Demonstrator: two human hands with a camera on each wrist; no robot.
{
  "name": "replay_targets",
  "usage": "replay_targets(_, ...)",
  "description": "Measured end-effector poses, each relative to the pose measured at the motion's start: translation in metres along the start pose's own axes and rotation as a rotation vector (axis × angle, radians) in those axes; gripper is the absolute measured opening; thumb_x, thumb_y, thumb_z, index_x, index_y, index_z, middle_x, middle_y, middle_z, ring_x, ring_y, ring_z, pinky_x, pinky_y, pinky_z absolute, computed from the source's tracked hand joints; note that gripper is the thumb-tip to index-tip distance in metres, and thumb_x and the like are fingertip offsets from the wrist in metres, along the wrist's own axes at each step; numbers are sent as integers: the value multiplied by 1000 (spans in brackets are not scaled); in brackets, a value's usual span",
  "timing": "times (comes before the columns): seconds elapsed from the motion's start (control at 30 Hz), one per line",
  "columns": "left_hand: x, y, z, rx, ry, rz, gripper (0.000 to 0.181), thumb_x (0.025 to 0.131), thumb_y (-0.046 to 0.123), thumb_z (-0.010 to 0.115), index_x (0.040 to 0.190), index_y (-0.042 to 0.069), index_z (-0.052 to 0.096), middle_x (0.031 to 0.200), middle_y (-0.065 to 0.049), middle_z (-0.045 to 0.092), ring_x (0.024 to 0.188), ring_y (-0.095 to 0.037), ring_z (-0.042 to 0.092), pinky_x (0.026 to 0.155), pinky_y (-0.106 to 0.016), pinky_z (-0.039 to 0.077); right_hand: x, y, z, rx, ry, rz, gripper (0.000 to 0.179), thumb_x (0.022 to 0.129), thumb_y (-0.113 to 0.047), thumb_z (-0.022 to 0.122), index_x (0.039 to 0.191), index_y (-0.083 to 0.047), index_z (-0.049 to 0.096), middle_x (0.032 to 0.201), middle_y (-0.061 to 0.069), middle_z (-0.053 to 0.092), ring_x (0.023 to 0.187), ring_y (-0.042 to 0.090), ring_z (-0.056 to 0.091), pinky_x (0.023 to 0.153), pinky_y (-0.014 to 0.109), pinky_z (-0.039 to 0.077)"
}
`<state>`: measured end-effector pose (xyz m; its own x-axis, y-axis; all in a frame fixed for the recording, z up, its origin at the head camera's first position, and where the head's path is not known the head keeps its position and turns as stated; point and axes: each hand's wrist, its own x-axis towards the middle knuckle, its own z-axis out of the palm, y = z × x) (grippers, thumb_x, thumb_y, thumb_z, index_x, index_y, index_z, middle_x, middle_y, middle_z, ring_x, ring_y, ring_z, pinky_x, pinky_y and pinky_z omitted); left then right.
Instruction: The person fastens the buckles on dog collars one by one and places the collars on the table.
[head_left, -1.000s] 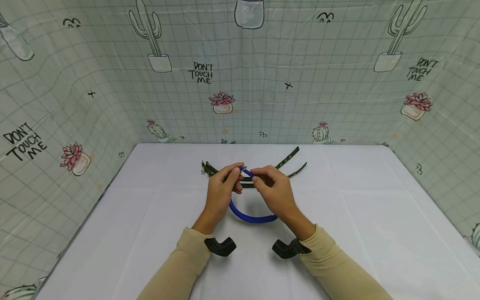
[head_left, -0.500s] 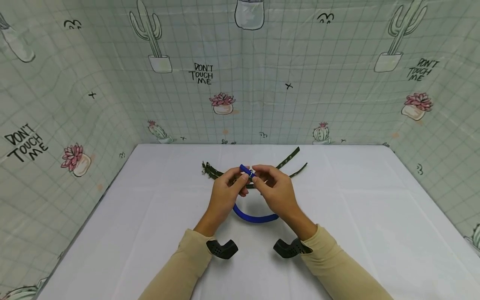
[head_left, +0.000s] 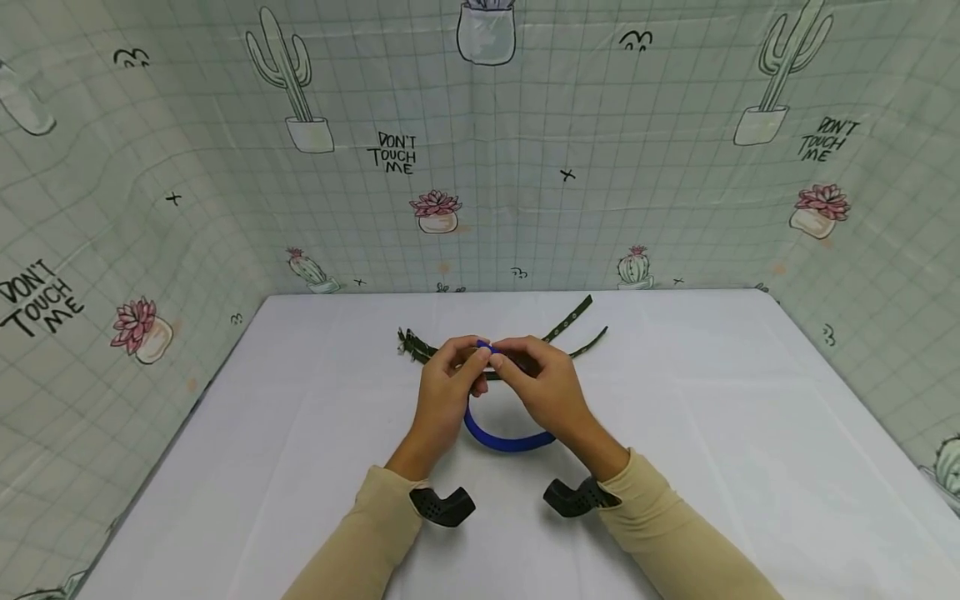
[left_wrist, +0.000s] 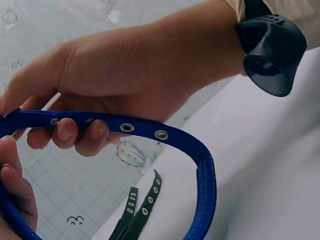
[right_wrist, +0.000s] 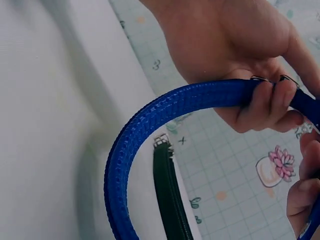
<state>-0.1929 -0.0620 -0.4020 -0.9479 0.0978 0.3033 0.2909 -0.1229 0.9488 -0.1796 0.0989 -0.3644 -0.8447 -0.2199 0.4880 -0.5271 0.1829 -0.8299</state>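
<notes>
Both hands hold a blue collar (head_left: 510,444), raised in a loop over the table. My left hand (head_left: 440,393) pinches its strap end; in the left wrist view, fingers curl round the strap (left_wrist: 142,130) beside a row of metal eyelets. My right hand (head_left: 549,385) grips the other end, where metal loops (right_wrist: 289,81) show between its fingers in the right wrist view. The fingertips of both hands meet, and only a small blue tip (head_left: 483,343) sticks out above them. Fingers hide most of the joint there.
Behind the hands, several dark green collars (head_left: 567,320) lie on the white table (head_left: 300,467), buckles to the left, eyelet ends to the right. A patterned cloth wall (head_left: 517,225) rises along the table's back and sides. Black wrist cameras (head_left: 573,497) hang under both forearms.
The blue strap tip, lengthier between the hands half a second ago, is now mostly covered by the fingers. The hands have drawn together. The head view has shifted slightly.
</notes>
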Motion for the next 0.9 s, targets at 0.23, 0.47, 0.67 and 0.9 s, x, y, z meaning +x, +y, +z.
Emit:
replay_targets(0.23, 4, 3, -3, -41, 35, 20, 28, 105, 22, 55, 122, -1, 53, 94, -14, 55, 67, -14, 56, 63, -23, 48, 3, 5, -3, -53, -40, 82, 17, 97, -7, 66, 110, 3, 69, 89, 11, 69, 67, 11, 59, 61, 25, 51)
replay_targets(0.47, 10, 4, -5, -150, 23, 72, 28, 107, 23, 47, 119, -2, 44, 95, -11, 56, 68, -14, 61, 65, -23, 50, 7, 37, -5, -51, -71, 114, 15, 97, -12, 67, 109, -2, 67, 83, 5, 64, 65, 16, 59, 58, 26, 48)
replay_targets(0.67, 7, 3, -6, -146, 29, 68, 31, 110, 28, 41, 125, 1, 38, 101, -14, 58, 70, -17, 63, 73, -28, 52, 7, 46, -8, -24, -90, 94, 15, 96, -17, 68, 106, -6, 67, 83, 4, 64, 66, 19, 60, 59, 28, 51)
replay_targets(0.9, 2, 3, -11, -102, 36, 37, 39, 111, 38, 31, 128, 3, 28, 111, -21, 56, 76, -20, 68, 78, -32, 52, 3, 51, -8, -42, -116, 95, 14, 97, -18, 67, 106, -7, 67, 80, 4, 64, 66, 19, 61, 59, 29, 51)
